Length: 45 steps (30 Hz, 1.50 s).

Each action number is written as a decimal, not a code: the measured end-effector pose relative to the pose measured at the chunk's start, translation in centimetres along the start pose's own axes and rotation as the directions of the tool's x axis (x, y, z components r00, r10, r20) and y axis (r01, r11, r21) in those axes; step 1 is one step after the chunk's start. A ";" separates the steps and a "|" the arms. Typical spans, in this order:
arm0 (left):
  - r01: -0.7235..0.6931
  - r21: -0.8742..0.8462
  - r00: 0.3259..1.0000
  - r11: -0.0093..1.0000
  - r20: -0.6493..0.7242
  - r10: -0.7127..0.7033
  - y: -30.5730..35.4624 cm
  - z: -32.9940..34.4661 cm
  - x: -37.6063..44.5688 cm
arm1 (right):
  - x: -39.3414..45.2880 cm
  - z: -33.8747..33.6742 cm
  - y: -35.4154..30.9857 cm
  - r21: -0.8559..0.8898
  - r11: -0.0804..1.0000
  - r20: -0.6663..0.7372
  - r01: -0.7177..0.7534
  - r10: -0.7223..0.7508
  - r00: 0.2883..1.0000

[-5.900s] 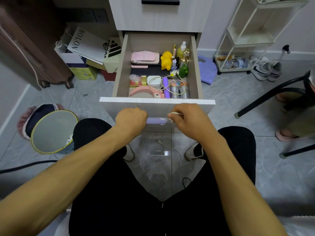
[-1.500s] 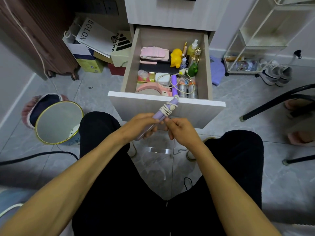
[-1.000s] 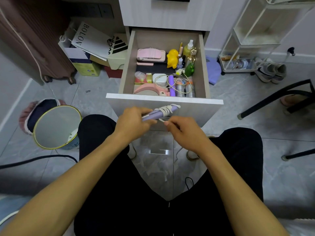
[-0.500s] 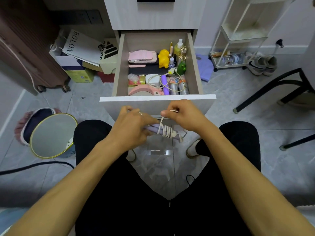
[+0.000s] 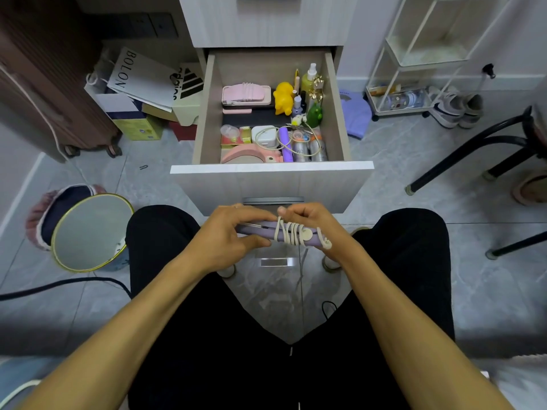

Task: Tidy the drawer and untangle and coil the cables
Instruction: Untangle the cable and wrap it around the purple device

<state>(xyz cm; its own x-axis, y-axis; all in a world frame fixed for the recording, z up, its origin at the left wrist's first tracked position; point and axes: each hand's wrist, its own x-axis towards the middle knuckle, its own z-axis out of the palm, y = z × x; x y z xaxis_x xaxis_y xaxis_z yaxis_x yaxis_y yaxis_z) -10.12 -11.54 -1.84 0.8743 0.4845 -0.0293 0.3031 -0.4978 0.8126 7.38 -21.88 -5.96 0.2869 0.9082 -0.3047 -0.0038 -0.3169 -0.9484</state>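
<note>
Cable (image 5: pixel 291 234) sits wound in several turns round the purple stick (image 5: pixel 257 230) over the lap, left hand (image 5: pixel 229 238) gripping the stick, right hand (image 5: pixel 310 216) pinching the last loop, so next I'd tuck the end and return it to the drawer (image 5: pixel 270 168).

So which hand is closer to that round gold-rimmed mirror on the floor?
Left. The left hand holds the purple device on the side of the mirror; the right hand, at the cable wraps, is farther.
</note>
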 end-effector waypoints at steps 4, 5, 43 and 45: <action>0.068 -0.124 0.996 0.990 0.057 -0.061 0.6 0.2 -0.3 | 0.0 0.3 -0.7 -0.031 0.998 -0.037 0.057 -0.058 0.998; 0.083 -0.143 0.996 0.986 0.026 -0.080 0.6 0.3 -0.3 | -0.1 0.3 -0.8 -0.037 0.998 -0.044 0.052 -0.054 0.998; 0.002 0.232 0.992 0.973 -0.120 0.026 -1.1 0.6 -1.0 | 1.4 -0.2 -3.0 -0.459 0.874 0.086 0.158 -0.133 0.987; 0.010 0.242 0.991 0.970 -0.133 0.023 -1.2 0.4 -1.2 | 1.1 -0.4 -2.1 -0.345 0.935 0.071 0.078 -0.057 0.996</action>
<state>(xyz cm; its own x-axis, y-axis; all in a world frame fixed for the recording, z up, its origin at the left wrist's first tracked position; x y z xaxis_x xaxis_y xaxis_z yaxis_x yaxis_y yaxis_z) -11.39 -11.86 -3.02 0.8231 0.5640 0.0669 0.3943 -0.6523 0.6473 8.11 -20.29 -4.27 0.2182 0.9418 -0.2557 0.3496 -0.3201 -0.8805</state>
